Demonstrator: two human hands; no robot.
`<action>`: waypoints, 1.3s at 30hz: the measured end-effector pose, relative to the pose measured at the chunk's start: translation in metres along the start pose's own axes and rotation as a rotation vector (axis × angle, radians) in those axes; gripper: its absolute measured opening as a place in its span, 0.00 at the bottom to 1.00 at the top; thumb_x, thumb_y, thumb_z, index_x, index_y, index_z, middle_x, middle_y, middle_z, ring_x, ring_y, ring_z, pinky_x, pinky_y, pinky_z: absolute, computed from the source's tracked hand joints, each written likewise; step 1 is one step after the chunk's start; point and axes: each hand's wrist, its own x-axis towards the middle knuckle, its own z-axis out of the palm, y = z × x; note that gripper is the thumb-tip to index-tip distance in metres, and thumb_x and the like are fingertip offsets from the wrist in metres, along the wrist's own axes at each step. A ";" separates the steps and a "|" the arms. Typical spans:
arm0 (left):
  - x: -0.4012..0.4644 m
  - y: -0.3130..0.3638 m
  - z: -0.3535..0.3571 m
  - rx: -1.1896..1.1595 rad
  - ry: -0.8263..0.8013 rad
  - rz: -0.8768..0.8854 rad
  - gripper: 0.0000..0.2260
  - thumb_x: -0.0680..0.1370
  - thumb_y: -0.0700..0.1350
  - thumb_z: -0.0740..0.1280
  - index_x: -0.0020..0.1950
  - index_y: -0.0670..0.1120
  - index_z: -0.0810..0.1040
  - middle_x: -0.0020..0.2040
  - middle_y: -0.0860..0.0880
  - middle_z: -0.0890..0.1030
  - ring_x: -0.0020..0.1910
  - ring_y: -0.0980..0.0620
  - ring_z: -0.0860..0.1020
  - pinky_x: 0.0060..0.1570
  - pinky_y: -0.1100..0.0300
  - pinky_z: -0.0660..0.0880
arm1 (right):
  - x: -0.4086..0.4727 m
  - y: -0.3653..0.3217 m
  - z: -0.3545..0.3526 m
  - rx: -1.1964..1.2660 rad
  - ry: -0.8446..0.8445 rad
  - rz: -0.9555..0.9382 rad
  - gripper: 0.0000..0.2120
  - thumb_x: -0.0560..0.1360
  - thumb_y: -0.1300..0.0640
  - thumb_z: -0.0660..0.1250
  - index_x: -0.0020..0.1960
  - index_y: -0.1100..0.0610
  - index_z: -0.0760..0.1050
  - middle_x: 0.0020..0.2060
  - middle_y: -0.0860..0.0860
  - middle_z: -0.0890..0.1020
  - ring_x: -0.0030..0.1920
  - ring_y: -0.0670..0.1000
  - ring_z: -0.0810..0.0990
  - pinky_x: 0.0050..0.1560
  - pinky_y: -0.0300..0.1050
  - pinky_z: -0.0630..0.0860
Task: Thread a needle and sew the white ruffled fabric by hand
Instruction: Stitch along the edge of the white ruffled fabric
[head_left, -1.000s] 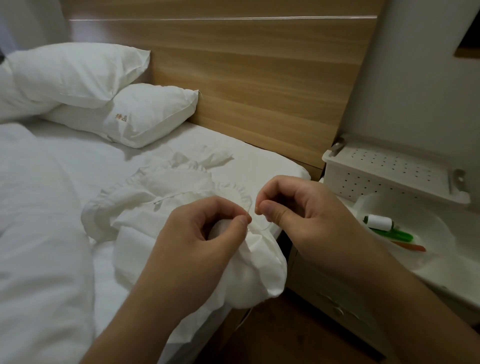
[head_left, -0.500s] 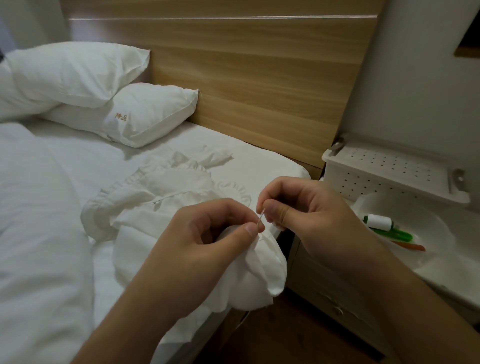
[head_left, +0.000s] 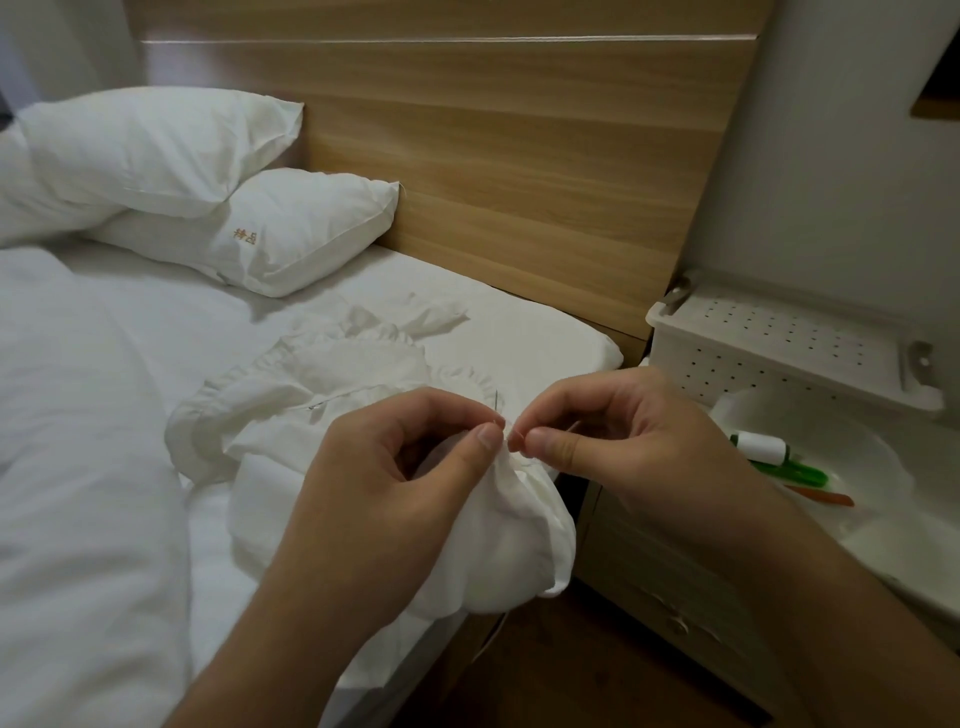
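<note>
Head view: white bed (head_left: 156, 332) with wooden headboard (head_left: 519, 156), two white pillows (head_left: 249, 218) stacked at the far left, grey wall on the right. White nightstand (head_left: 924, 571) beside the bed carries a perforated white tray (head_left: 779, 353), a white thread spool (head_left: 761, 448), a green tool (head_left: 789, 472) and an orange one (head_left: 826, 499). White ruffled fabric (head_left: 332, 384) is bunched at the bed's near edge, one fold hanging over it. My left hand (head_left: 395, 493) is curled, thumb and forefinger pinching a fold of the fabric. My right hand (head_left: 613, 436) is curled too, thumb and forefinger pinched together right beside the left thumb; the needle (head_left: 497, 401) pokes up between the hands, too thin to tell which fingers hold it.
</note>
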 end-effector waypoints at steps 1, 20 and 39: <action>0.000 0.000 0.000 -0.002 0.001 0.003 0.05 0.78 0.44 0.75 0.48 0.54 0.89 0.44 0.57 0.88 0.49 0.55 0.87 0.48 0.63 0.81 | 0.000 0.000 -0.001 0.003 0.004 0.009 0.08 0.79 0.60 0.71 0.49 0.49 0.87 0.45 0.46 0.87 0.49 0.50 0.86 0.52 0.50 0.85; 0.000 0.001 0.002 0.060 -0.088 0.070 0.05 0.79 0.44 0.74 0.51 0.52 0.88 0.45 0.57 0.88 0.50 0.55 0.86 0.48 0.67 0.79 | 0.000 -0.004 0.013 0.137 0.188 -0.032 0.04 0.77 0.60 0.73 0.46 0.53 0.85 0.41 0.47 0.86 0.46 0.48 0.86 0.49 0.44 0.84; 0.000 0.008 0.002 -0.167 -0.120 -0.158 0.05 0.78 0.44 0.75 0.46 0.52 0.90 0.45 0.50 0.89 0.51 0.50 0.87 0.55 0.51 0.81 | 0.000 -0.002 0.024 0.336 0.244 0.053 0.05 0.74 0.64 0.74 0.42 0.56 0.86 0.36 0.52 0.85 0.37 0.46 0.82 0.43 0.40 0.78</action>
